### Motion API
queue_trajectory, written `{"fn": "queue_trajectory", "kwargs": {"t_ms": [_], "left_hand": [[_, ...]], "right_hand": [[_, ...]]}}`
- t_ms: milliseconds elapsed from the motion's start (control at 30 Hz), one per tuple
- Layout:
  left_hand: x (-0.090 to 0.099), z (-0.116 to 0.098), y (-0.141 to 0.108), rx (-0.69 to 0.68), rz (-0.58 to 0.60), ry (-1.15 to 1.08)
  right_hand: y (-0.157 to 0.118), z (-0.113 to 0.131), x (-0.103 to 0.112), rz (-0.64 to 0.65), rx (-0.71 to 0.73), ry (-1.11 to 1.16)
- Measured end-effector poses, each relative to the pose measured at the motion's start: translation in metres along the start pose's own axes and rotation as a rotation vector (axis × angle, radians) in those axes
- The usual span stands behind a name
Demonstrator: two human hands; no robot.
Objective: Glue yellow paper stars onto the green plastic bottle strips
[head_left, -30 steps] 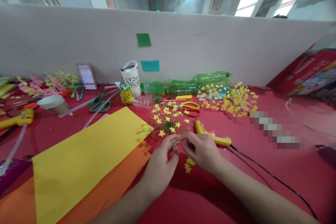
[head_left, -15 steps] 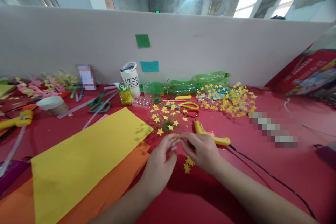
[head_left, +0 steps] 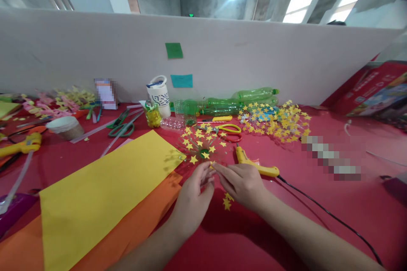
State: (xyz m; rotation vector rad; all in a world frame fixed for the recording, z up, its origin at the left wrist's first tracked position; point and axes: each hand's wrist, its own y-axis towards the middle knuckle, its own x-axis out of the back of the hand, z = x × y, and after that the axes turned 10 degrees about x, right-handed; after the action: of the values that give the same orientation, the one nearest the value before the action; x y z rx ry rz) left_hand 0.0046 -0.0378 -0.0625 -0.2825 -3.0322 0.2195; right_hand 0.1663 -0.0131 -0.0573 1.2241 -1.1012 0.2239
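My left hand (head_left: pixel 195 197) and my right hand (head_left: pixel 243 184) meet at the fingertips over the red table. Between them is a small yellow star (head_left: pixel 212 165), partly hidden by the fingers. My left fingers are curled around it, and my right fingertips press against it. Just beyond the hands stands a green plastic piece with thin strips spread out (head_left: pixel 204 152), many tipped with yellow stars. Several loose yellow stars (head_left: pixel 227 203) lie below my right hand. A yellow glue gun (head_left: pixel 257 167) rests on the table to the right of the hands.
Yellow paper (head_left: pixel 108 194) over orange sheets (head_left: pixel 146 216) covers the left. Behind are green-handled scissors (head_left: pixel 121 129), red-and-yellow scissors (head_left: pixel 233 133), green bottles (head_left: pixel 222 106), a white cup (head_left: pixel 160 99) and a starred bunch (head_left: pixel 280 123). A black cord (head_left: pixel 327 216) crosses the right side.
My right fingers have shifted slightly left and flattened over the star at my left fingertips. The view has moved very slightly.
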Motion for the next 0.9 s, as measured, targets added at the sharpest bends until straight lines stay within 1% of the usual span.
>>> {"fn": "queue_trajectory", "kwargs": {"t_ms": [167, 267, 367, 500, 700, 900], "left_hand": [[0.001, 0.001, 0.000, 0.004, -0.003, -0.016], [0.001, 0.003, 0.001, 0.003, -0.002, -0.013], [0.001, 0.004, 0.002, 0.018, -0.009, -0.040], [0.001, 0.001, 0.001, 0.039, -0.001, -0.071], [0.001, -0.004, -0.001, 0.037, 0.019, -0.053], [0.002, 0.001, 0.001, 0.023, 0.008, -0.028]], "right_hand": [[-0.001, 0.000, 0.000, 0.019, 0.025, -0.021], [-0.002, 0.000, 0.000, 0.018, 0.011, -0.006], [-0.002, -0.002, 0.001, 0.011, -0.042, 0.051], [-0.003, -0.006, 0.003, -0.029, -0.142, 0.114], [-0.001, -0.012, 0.007, -0.054, -0.232, 0.117], [0.001, -0.013, 0.008, -0.102, -0.342, 0.105]]}}
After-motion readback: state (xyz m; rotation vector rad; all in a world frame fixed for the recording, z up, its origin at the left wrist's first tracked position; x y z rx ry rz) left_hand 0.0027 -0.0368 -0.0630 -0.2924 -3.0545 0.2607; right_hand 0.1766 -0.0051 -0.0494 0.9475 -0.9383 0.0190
